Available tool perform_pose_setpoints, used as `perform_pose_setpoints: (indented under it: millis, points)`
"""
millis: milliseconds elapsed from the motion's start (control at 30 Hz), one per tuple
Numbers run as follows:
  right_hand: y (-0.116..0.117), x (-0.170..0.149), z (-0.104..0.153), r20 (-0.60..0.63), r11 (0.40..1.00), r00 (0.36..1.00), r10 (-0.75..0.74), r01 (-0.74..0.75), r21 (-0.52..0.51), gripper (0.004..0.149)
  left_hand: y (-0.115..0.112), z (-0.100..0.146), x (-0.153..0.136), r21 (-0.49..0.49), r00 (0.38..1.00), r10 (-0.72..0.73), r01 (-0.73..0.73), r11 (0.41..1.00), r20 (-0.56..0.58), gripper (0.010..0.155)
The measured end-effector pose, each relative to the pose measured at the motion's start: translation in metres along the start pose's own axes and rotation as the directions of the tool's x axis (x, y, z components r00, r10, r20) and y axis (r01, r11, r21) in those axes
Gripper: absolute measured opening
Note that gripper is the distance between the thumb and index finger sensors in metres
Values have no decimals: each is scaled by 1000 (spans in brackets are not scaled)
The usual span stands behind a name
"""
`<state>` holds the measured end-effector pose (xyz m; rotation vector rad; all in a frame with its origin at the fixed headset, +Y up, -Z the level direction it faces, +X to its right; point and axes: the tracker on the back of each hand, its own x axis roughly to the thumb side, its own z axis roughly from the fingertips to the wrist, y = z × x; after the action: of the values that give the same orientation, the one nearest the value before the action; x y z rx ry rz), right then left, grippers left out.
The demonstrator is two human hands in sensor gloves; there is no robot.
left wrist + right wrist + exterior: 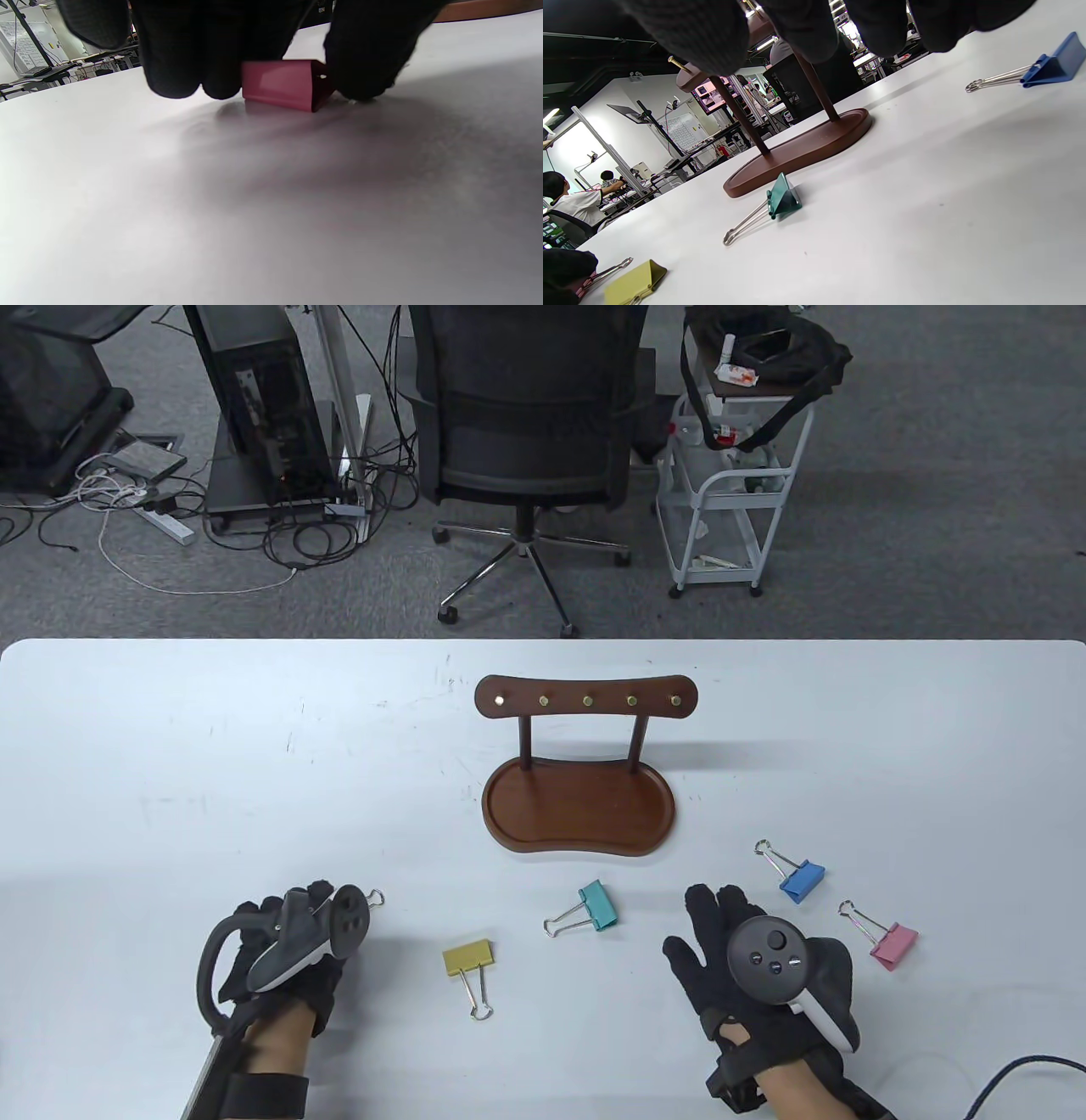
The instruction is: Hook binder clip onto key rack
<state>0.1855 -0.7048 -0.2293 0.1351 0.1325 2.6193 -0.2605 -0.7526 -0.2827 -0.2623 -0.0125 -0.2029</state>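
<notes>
Our left hand (280,959) sits low on the near left of the table, fingers curled down and pinching a red binder clip (286,84) between fingertips (174,80) and thumb; the clip's body touches the tabletop, and its wire handles poke out past the hand in the table view. Our right hand (747,976) rests on the near right with fingers spread, holding nothing.

We work on a wide white table (212,780) with faint scuffs. Beyond its far edge lie grey carpet, an office chair (530,432), a white cart (734,492) and a computer tower (263,407) with tangled cables.

The far half of the table and both side stretches are bare around the wooden key rack (581,768), which stands at the middle, well ahead of both hands, with five brass pegs along its top bar.

Between our hands lie a yellow clip (469,963) and a teal clip (590,908). Just right of the right hand lie a blue clip (797,875) and a pink clip (887,942).
</notes>
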Motion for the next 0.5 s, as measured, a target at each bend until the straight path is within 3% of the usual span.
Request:
perform_pose_setpoints:
  millis: [500]
  points:
    - [1,-1,0,1,1000,1000,-7,7,2,75,4,4,2,132,999,35,-39,990,34,77]
